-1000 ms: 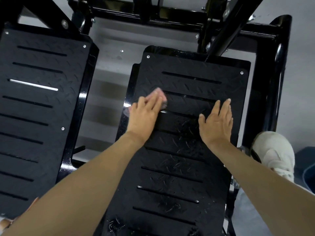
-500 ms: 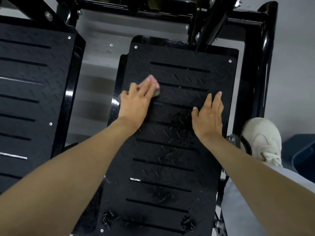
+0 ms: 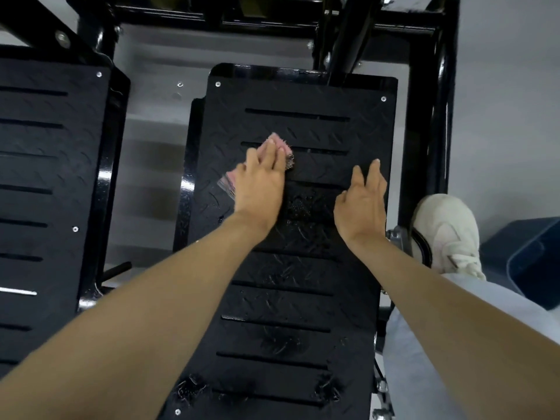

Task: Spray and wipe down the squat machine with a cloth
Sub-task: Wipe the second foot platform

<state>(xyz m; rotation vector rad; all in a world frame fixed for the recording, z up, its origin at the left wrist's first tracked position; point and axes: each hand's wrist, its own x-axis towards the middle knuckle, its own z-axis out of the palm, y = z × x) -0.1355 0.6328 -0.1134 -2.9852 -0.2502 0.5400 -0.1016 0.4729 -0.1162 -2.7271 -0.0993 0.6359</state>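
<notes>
The squat machine's right black foot plate [image 3: 303, 268] has a diamond tread and several slots. My left hand [image 3: 260, 183] presses a pink cloth [image 3: 277, 140] flat against the plate's upper left part, fingers straight over it; a pink edge also shows to the left of the hand. My right hand [image 3: 362, 201] lies flat on the plate to the right, fingers straight, holding nothing. Wet streaks mark the plate between and below the hands.
A second black foot plate [image 3: 45, 192] stands at the left, with grey floor [image 3: 151, 165] in the gap. The black frame tube [image 3: 445, 116] runs along the right. My white shoe [image 3: 448, 231] and a dark blue bin [image 3: 530, 262] are at the right.
My left hand has slid the cloth slightly across the upper plate. My right hand stays flat on the plate, its fingers now a little more spread. The view has shifted.
</notes>
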